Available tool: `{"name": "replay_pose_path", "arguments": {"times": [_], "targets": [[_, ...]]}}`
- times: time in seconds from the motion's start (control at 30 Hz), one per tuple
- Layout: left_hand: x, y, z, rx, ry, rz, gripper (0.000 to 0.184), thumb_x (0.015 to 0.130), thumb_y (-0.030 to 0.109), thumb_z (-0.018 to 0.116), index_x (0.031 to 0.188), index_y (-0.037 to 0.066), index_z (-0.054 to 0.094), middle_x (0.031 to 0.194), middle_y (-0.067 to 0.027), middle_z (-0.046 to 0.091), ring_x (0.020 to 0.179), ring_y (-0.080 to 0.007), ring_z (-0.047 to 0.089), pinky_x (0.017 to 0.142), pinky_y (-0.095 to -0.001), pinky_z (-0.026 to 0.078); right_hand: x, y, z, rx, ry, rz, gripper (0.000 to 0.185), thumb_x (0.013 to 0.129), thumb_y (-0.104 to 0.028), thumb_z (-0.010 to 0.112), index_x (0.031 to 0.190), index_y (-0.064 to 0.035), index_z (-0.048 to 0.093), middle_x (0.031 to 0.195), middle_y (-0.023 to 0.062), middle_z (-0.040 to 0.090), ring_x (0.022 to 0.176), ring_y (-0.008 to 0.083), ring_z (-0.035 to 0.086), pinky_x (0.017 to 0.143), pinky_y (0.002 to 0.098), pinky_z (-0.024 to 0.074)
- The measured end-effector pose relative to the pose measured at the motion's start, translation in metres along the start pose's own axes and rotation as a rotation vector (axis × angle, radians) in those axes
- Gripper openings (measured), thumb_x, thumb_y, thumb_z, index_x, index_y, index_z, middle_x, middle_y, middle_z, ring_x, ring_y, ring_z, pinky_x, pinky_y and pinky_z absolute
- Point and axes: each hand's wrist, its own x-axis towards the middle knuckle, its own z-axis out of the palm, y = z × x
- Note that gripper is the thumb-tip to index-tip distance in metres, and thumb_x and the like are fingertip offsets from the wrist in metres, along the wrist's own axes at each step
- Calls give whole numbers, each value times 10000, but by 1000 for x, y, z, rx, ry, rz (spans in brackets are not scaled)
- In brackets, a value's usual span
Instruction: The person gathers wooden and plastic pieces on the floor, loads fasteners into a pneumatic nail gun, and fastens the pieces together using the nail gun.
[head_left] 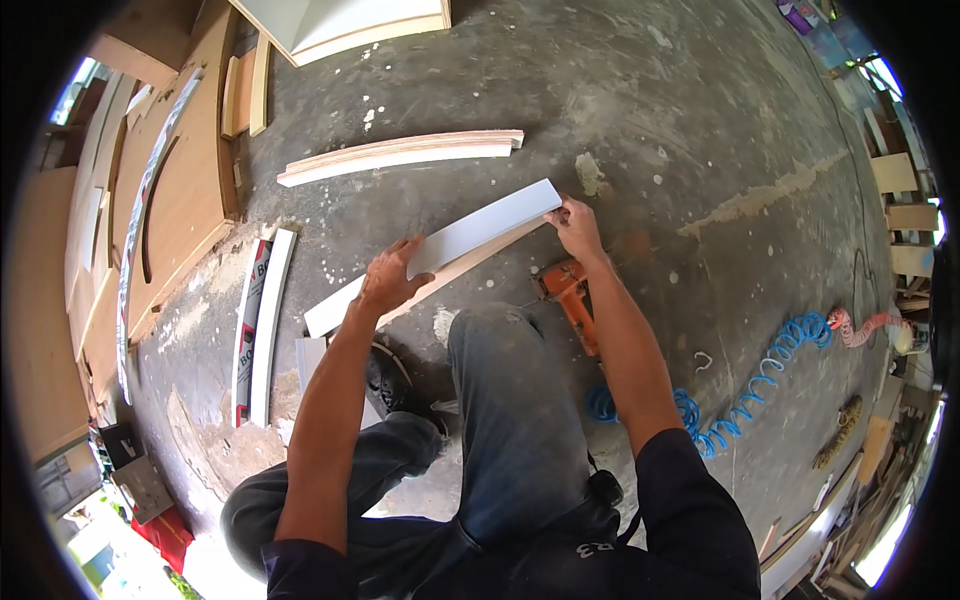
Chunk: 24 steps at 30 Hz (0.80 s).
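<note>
A long white-faced board [482,222] slants in front of me, with a bare wood strip [470,258] along its near side. My left hand [393,276] lies across the board left of its middle, fingers toward the far edge and thumb on the near side. At the board's right end, my right hand [577,228] grips the corner with fingers bent round it. An orange nail gun [572,305] lies on the floor just below my right hand. The underside of the board is hidden.
Stacked white-edged strips [400,158] lie beyond the board. More strips [265,330] lie to the left, near leaning plywood panels [180,200]. A coiled blue air hose [745,395] trails over the concrete floor at right. A white cabinet box [350,30] stands at the top.
</note>
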Motion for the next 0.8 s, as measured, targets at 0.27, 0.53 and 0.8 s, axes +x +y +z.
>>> {"name": "replay_pose_path", "arguments": {"times": [0.27,0.53,0.8], "targets": [[0,2,11,-15,-41,-52,751,764,223,819,1413,50,483,1246,-212,614,1109,-417,607,929,-475,495,-16,24,2,-47,182,-140,378,809,52,681,1175,-44,696,934,153,700,875,257,656,737,340,547],[4,0,11,-39,-58,-20,726,771,195,802,1406,45,484,1205,-214,613,1077,-429,607,908,-484,492,-21,15,10,564,180,100,381,882,-47,720,1242,55,646,1029,124,719,903,122,676,791,263,552],[9,8,15,-19,-57,-13,724,762,188,811,1395,39,493,1192,-212,613,1079,-424,605,909,-484,492,-22,-7,8,386,257,154,342,898,-157,738,1148,71,690,1005,142,735,881,142,699,754,246,529]]}}
